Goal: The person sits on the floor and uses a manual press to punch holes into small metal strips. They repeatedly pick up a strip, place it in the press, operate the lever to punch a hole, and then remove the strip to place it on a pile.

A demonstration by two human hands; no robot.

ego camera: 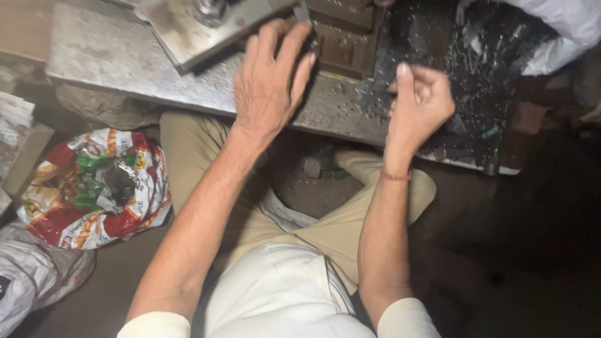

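Observation:
My left hand [270, 78] rests palm down at the near edge of a steel workbench [113, 59], fingers curled over a dark part at the foot of a brown metal press block [343, 39]. What its fingertips hold is hidden. My right hand [421, 103] hovers to the right with fingers curled in and thumb up, above a heap of dark metal pieces [466, 81]; something small may be pinched in it, but I cannot make it out. A red thread circles that wrist.
A tilted steel plate [188, 28] lies at the bench's back left. A red, green and white printed sack [94, 188] with dark contents sits on the floor at left, a pale bag [31, 275] below it. A white sack [563, 31] is at top right.

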